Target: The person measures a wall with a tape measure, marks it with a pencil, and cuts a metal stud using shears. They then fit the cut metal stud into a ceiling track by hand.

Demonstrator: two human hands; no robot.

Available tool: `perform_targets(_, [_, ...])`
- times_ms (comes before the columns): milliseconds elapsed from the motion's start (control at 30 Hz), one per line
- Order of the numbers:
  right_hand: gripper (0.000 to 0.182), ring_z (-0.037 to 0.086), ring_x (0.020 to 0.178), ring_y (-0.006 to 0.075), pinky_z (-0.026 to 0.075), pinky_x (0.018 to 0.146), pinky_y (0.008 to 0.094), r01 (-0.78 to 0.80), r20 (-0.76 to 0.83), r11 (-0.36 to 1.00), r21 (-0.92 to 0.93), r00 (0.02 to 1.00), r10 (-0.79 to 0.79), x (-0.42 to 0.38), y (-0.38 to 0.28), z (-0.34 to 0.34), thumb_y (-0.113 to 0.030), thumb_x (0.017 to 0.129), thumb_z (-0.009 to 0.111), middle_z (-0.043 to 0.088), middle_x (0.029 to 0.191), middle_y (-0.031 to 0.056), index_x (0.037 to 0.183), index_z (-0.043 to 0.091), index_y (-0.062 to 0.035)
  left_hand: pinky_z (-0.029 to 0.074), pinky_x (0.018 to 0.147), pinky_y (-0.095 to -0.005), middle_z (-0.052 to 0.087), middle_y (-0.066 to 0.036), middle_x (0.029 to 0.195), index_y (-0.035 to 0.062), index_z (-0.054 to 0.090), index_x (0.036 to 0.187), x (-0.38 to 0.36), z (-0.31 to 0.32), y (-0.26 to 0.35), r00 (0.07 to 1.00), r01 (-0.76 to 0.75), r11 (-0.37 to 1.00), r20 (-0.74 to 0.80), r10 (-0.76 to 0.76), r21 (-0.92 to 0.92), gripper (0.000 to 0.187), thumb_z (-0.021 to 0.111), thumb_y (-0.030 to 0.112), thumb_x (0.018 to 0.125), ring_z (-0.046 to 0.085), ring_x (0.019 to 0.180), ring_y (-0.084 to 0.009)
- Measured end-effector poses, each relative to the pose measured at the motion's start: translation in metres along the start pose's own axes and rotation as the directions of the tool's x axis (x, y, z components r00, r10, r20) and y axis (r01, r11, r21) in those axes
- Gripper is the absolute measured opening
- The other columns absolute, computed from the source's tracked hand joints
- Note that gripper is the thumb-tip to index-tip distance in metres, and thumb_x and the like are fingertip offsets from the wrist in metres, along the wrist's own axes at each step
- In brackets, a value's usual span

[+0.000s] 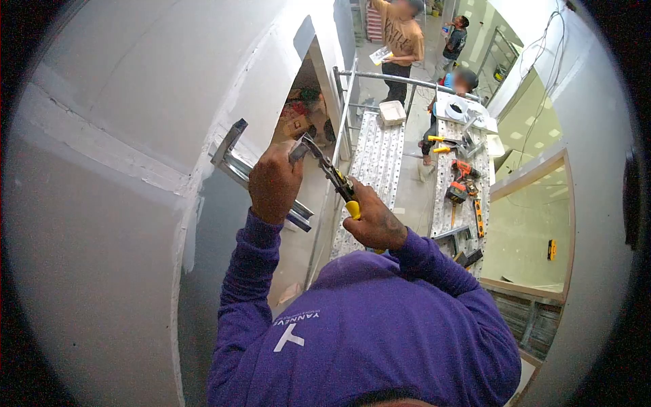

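My right hand (377, 218) is closed around the yellow handles of a pair of tin snips (332, 175). The jaws of the snips point up and left, meeting a grey metal flap (298, 150) beside my left fingers. My left hand (274, 182) is closed on a metal channel (234, 165), which runs diagonally behind it and sticks out on both sides. The palm side of the left hand and its exact hold are hidden. Both arms are raised in purple sleeves.
Perforated scaffold planks (369, 163) lie ahead. On the right plank are an orange drill (462, 171), a spirit level (479, 217), yellow-handled tools (442, 144) and a tape roll (456, 108). A white tub (392, 113) stands behind. A scaffold rail (407, 80) crosses ahead; several people are beyond. Plasterboard wall (115, 169) rises left.
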State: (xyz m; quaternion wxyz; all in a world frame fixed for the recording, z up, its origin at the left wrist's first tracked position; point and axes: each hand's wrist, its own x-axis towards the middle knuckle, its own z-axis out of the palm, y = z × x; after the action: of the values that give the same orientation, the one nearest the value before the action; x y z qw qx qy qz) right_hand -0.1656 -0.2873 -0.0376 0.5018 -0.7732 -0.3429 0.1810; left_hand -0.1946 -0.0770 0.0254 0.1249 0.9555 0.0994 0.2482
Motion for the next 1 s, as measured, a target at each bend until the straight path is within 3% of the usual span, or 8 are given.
perform_targets(267, [0.071, 0.052, 0.11, 0.0405, 0.04, 0.099, 0.0431, 0.031, 0.003, 0.998, 0.059, 0.999, -0.032, 0.007, 0.014, -0.001, -0.009, 0.074, 0.059, 0.05, 0.115, 0.028, 0.138, 0.03, 0.0032, 0.053, 0.073, -0.0422, 0.064, -0.019, 0.092, 0.001, 0.063, 0.102, 0.003, 0.011, -0.002, 0.997, 0.039, 0.999, 0.062, -0.04, 0.013, 0.026, 0.065, 0.016, 0.081, 0.064, 0.083, -0.0356])
perform_targets(367, [0.06, 0.055, 0.098, 0.0424, 0.045, 0.089, 0.0454, 0.094, -0.078, 0.996, -0.009, 0.992, -0.094, 0.01, 0.025, 0.007, -0.01, 0.074, 0.065, 0.054, 0.103, 0.0266, 0.128, 0.04, 0.0008, 0.053, 0.071, -0.0431, 0.064, -0.019, 0.091, 0.0021, 0.063, 0.101, 0.003, 0.019, -0.007, 0.997, 0.033, 0.999, 0.063, -0.034, 0.019, 0.025, 0.065, 0.018, 0.081, 0.065, 0.082, -0.0362])
perform_targets(467, [0.054, 0.056, 0.096, 0.0421, 0.046, 0.086, 0.0452, 0.027, -0.039, 0.999, -0.028, 0.999, -0.028, 0.013, 0.037, 0.011, -0.011, 0.075, 0.065, 0.055, 0.102, 0.026, 0.122, 0.043, 0.0013, 0.053, 0.07, -0.0438, 0.065, -0.019, 0.087, 0.0027, 0.063, 0.1, 0.0, 0.024, -0.009, 0.996, 0.026, 0.999, 0.079, -0.03, 0.046, 0.025, 0.063, 0.021, 0.083, 0.065, 0.08, -0.0373])
perform_targets(533, [0.04, 0.059, 0.085, 0.0442, 0.049, 0.077, 0.0483, 0.029, -0.088, 0.999, -0.04, 0.996, -0.032, 0.017, 0.052, 0.018, -0.014, 0.076, 0.063, 0.058, 0.089, 0.0256, 0.11, 0.046, -0.0011, 0.053, 0.069, -0.0442, 0.065, -0.02, 0.083, 0.0025, 0.063, 0.099, 0.0, 0.033, -0.014, 0.996, 0.015, 0.998, 0.088, -0.02, 0.057, 0.027, 0.063, 0.025, 0.085, 0.065, 0.079, -0.0383])
perform_targets(633, [0.03, 0.059, 0.073, 0.0466, 0.048, 0.066, 0.0523, -0.074, -0.061, 0.996, -0.049, 0.996, 0.071, 0.012, 0.059, 0.027, -0.016, 0.077, 0.062, 0.059, 0.074, 0.0254, 0.099, 0.045, -0.0048, 0.051, 0.067, -0.0448, 0.064, -0.023, 0.078, 0.0004, 0.064, 0.094, 0.005, 0.045, -0.019, 0.943, 0.223, 0.961, 0.286, -0.171, -0.162, 0.035, 0.064, 0.034, 0.086, 0.065, 0.079, -0.0393])
perform_targets(867, [0.034, 0.06, 0.073, 0.044, 0.047, 0.066, 0.0492, -0.034, -0.064, 0.994, -0.1, 0.998, 0.027, 0.0, 0.07, 0.028, -0.011, 0.076, 0.061, 0.06, 0.077, 0.0254, 0.105, 0.046, -0.0004, 0.05, 0.065, -0.0438, 0.064, -0.023, 0.073, -0.0032, 0.065, 0.085, 0.004, 0.054, -0.038, 0.875, 0.247, 0.944, 0.47, -0.119, -0.22, 0.052, 0.068, 0.048, 0.08, 0.064, 0.073, -0.0388])
perform_targets(967, [0.036, 0.06, 0.076, 0.0436, 0.048, 0.068, 0.0485, 0.021, -0.081, 0.998, -0.066, 0.996, -0.026, -0.001, 0.074, 0.028, -0.01, 0.076, 0.061, 0.06, 0.079, 0.0255, 0.108, 0.046, -0.0004, 0.05, 0.059, -0.039, 0.064, -0.02, 0.068, -0.0058, 0.063, 0.078, -0.001, 0.055, -0.036, 0.926, 0.031, 0.998, 0.378, -0.01, -0.051, 0.051, 0.073, 0.045, 0.077, 0.065, 0.063, -0.032])
perform_targets(1000, [0.038, 0.06, 0.08, 0.0435, 0.048, 0.071, 0.0485, -0.02, -0.057, 0.998, -0.065, 0.998, 0.017, -0.002, 0.074, 0.026, -0.012, 0.076, 0.061, 0.06, 0.083, 0.025, 0.109, 0.047, -0.0019, 0.05, 0.056, -0.0372, 0.063, -0.018, 0.066, -0.0052, 0.063, 0.077, -0.001, 0.053, -0.035, 0.885, 0.129, 0.982, 0.463, -0.051, -0.138, 0.049, 0.074, 0.042, 0.077, 0.064, 0.06, -0.0287])
